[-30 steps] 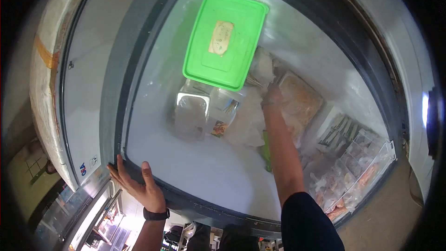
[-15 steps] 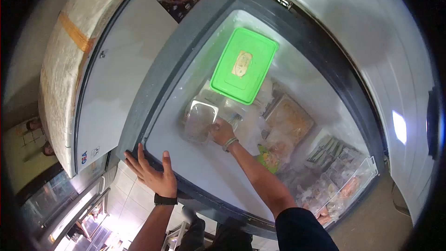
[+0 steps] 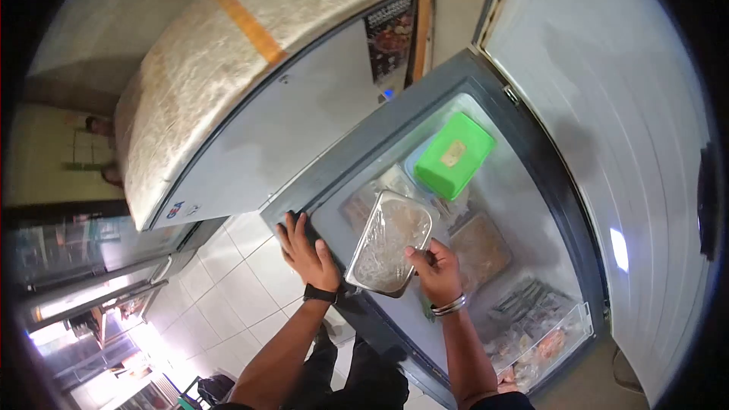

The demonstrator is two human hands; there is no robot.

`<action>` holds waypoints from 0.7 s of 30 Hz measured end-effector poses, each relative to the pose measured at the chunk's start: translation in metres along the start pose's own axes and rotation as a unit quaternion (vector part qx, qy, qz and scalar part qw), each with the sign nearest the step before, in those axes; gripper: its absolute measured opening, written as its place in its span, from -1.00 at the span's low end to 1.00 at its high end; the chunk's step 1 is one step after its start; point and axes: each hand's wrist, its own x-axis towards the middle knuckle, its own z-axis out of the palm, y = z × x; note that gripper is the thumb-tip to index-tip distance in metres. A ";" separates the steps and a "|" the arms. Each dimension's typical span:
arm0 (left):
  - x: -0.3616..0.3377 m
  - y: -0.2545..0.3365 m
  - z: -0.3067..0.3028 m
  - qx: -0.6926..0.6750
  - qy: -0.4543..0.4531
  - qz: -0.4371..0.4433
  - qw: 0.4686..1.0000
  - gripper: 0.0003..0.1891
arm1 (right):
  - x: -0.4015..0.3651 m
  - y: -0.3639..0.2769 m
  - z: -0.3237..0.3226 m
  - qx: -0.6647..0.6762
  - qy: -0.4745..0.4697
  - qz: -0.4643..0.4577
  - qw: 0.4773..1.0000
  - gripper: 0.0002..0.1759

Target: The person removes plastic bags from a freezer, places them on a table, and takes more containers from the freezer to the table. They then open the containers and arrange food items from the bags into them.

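Note:
My right hand (image 3: 438, 269) grips the edge of a metal tray covered in clear plastic film (image 3: 391, 243), with the thumb on top. The tray is raised over the freezer's front left part, tilted. My left hand (image 3: 310, 258), with a dark band at the wrist, rests on the grey freezer rim (image 3: 410, 118) with its fingers spread. Behind the tray, inside the freezer, lies a box with a green lid (image 3: 456, 156) bearing a paper label. A clear container of brownish food (image 3: 480, 249) is right of my right hand.
A wire basket (image 3: 581, 326) with bagged food and green-striped packs (image 3: 531, 300) is at the freezer's lower right. The raised white lid (image 3: 577, 106) stands on the right. A second closed freezer (image 3: 266, 121) is at the left, above a tiled floor (image 3: 243, 277).
My right hand has lifted the film-covered tray up out of the freezer's depth, toward me. The view has shifted left, showing more floor and second freezer. My left hand stays on the rim.

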 end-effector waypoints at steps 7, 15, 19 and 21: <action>-0.006 -0.016 -0.001 -0.286 0.104 -0.010 0.953 0.00 | 0.038 -0.057 0.079 0.015 -0.041 -0.098 0.994 -0.71; -0.012 -0.033 -0.044 -0.347 0.095 -0.007 0.933 0.27 | 0.055 -0.055 0.157 -0.111 -0.037 -0.155 0.981 -0.67; -0.004 -0.018 -0.039 -0.277 0.096 -0.029 0.956 0.36 | 0.044 -0.056 0.171 -0.164 -0.004 -0.184 0.969 -0.59; -0.001 -0.021 -0.038 -0.197 0.120 -0.032 0.973 0.27 | 0.038 -0.060 0.165 -0.154 -0.055 -0.147 0.976 -0.61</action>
